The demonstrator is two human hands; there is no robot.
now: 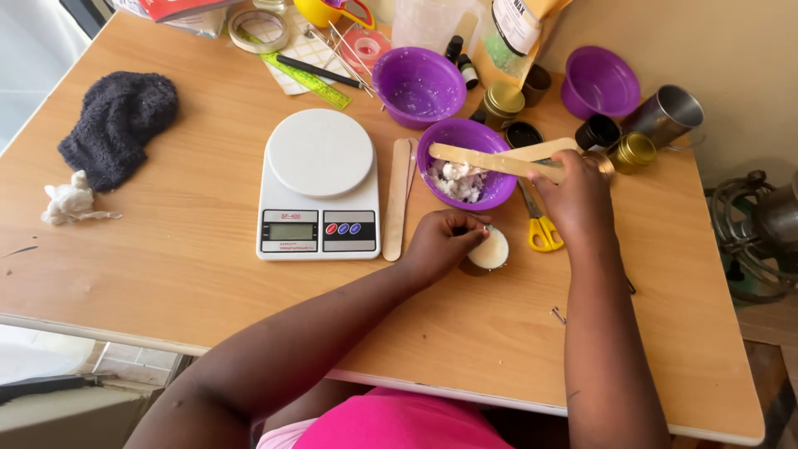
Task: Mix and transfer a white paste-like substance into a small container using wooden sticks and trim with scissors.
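Head view: bare table (208, 274) runs along the lower left and lower right of the frame, up to the near edge; the upper middle and upper right are crowded with bowls, tins and tools. Left hand (439, 243), at centre, has its fingers curled around a small tin (488, 252) filled with pale wax, just right of the scale (320, 187). Right hand (575, 198) is pinched tight on a wooden stick (490, 160) that lies across the bowl (465, 164) of white flakes. Yellow scissors (540, 229) lie beneath that hand.
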